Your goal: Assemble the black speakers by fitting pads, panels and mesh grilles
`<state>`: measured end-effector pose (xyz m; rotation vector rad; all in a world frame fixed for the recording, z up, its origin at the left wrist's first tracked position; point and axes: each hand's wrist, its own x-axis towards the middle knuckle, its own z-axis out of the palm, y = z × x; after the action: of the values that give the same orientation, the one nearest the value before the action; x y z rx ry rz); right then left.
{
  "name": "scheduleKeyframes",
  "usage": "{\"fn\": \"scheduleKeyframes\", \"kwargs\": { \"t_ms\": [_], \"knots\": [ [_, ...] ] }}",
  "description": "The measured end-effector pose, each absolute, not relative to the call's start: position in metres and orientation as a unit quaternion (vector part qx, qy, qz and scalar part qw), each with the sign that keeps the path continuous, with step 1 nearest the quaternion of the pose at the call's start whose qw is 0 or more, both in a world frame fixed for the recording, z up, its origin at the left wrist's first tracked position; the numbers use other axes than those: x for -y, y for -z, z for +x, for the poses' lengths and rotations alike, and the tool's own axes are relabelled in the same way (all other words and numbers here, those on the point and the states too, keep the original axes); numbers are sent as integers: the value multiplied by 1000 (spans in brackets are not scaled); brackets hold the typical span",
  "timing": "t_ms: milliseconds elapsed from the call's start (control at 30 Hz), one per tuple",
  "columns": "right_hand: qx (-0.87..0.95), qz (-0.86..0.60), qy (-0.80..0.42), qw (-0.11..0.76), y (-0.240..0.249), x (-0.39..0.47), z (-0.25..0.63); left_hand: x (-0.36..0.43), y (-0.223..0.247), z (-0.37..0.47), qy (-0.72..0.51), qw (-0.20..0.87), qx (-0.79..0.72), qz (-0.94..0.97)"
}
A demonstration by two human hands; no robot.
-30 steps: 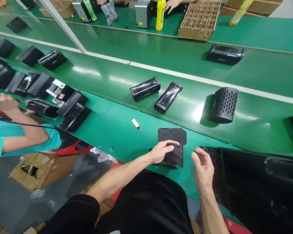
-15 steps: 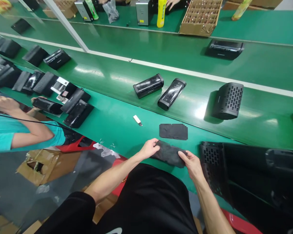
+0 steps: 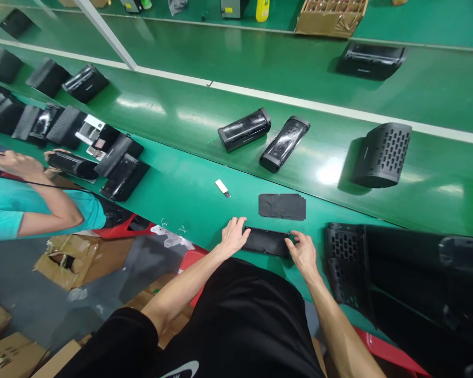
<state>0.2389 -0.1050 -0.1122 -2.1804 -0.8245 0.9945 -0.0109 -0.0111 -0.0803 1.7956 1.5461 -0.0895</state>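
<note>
A long black panel [image 3: 268, 242] lies at the near edge of the green table, between my hands. My left hand [image 3: 235, 236] is at its left end, fingers apart and reaching over the corner. At the right end, my right hand [image 3: 301, 251] has thumb and fingers apart around the corner. Neither palm closes on the panel. Just beyond it sits a stack of thin black sheets [image 3: 282, 206]. A small white-handled cutter [image 3: 223, 188] lies to the left of the stack.
Black speakers [image 3: 244, 129] rest on the green belt [image 3: 181, 115] beyond. A large black perforated piece [image 3: 347, 262] stands close on my right. At left, a co-worker's hands [image 3: 19, 164] are near a black unit [image 3: 73, 165]. Cardboard boxes [image 3: 82, 257] are on the floor.
The black sheet that was pinched between both my hands is no longer held up; a flat dark panel lies there. My fingers have spread at its ends. The view has tilted slightly downward.
</note>
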Motion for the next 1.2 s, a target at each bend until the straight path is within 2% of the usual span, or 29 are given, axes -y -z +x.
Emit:
{"fn": "scheduleKeyframes", "kwargs": {
  "t_ms": [167, 367, 533, 733, 900, 1200],
  "knots": [
    [261, -788, -456, 323, 106, 96, 242, 0, 84, -15, 10, 421, -582, 696],
    [162, -719, -564, 372, 84, 98, 243, -4, 66, -12, -89, 629, -568, 523],
    [124, -701, -569, 411, 68, 98, 244, -8, 51, -9, -141, 706, -528, 450],
    [128, -694, -546, 451, 43, 103, 245, -7, 32, -9, -174, 723, -497, 447],
    [161, -703, -508, 471, 25, 107, 244, -4, 21, -12, -204, 669, -495, 516],
    [178, -710, -480, 483, 19, 115, 250, -6, 9, -13, -223, 678, -454, 533]
  ]
}}
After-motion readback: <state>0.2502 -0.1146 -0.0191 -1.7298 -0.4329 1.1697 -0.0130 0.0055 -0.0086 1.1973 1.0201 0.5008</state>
